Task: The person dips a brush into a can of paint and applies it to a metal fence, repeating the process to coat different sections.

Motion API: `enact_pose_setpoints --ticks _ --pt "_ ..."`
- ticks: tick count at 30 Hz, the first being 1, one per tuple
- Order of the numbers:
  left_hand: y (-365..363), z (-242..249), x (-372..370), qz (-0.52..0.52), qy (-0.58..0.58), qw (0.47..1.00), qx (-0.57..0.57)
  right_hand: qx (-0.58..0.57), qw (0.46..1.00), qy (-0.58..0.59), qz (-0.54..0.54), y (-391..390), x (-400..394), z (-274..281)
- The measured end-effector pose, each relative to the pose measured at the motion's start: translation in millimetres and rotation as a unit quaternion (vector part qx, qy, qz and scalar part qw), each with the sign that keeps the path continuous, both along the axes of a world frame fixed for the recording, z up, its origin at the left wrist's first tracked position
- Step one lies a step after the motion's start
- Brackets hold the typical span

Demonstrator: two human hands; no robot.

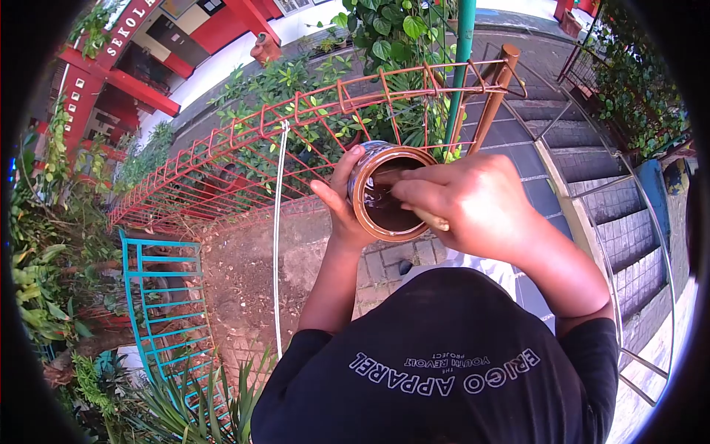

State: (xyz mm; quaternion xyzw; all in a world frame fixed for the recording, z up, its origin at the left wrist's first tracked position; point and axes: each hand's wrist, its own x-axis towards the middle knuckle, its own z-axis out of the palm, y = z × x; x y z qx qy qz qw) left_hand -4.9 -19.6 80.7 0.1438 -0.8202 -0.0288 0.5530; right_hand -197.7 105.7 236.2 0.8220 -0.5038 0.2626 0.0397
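My left hand (342, 198) is wrapped round the side of a paint can (356, 194), with the thumb and a finger showing along its left side. The can is tilted so its round mouth faces me, and its rim is coated brown. Dark brown paint (392, 216) lies inside. My right hand (473, 200) reaches over the mouth, its fingers pinched on a paintbrush whose pale handle end (438, 220) pokes out below the hand. The brush's other end is hidden by the fingers and the can.
A reddish-brown wire fence (296, 111) runs just beyond the can, ending at a brown post (497, 96) near a green pole (461, 66). A white cord (279, 222) hangs from the fence. At left stands a turquoise metal rack (166, 296); at right, steps (621, 229) with metal railings.
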Motion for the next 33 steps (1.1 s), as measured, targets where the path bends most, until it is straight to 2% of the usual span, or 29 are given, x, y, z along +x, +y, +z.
enact_pose_setpoints --ticks 4,8,13,17,20,24,25,28,33 --pt "-2 0 1 0.003 0.001 1.0 0.002 -0.037 0.998 -0.047 -0.002 11 -4 2" --pt "-3 0 0 -0.001 0.002 1.0 -0.002 -0.044 0.999 0.008 -0.027 2 11 -7" --pt "-6 0 1 -0.002 0.004 1.0 -0.005 0.039 0.999 -0.018 0.03 12 2 1" --pt "-7 -2 2 -0.001 0.005 1.0 -0.004 -0.046 0.998 -0.005 -0.038 4 13 -4" --pt "-8 -1 1 -0.005 0.008 1.0 -0.007 0.053 0.996 0.069 0.011 5 20 -5" --pt "-11 0 3 -0.008 0.006 1.0 -0.01 0.002 0.999 -0.033 0.024 8 5 0" --pt "-13 0 3 -0.009 0.004 1.0 -0.011 -0.021 1.0 -0.02 -0.006 7 9 5" --pt "-12 -2 2 -0.016 0.003 1.0 -0.011 0.016 0.999 0.016 0.027 -2 14 -1" --pt "-12 1 4 -0.016 0.002 1.0 -0.014 0.08 0.993 -0.046 0.068 1 2 4"
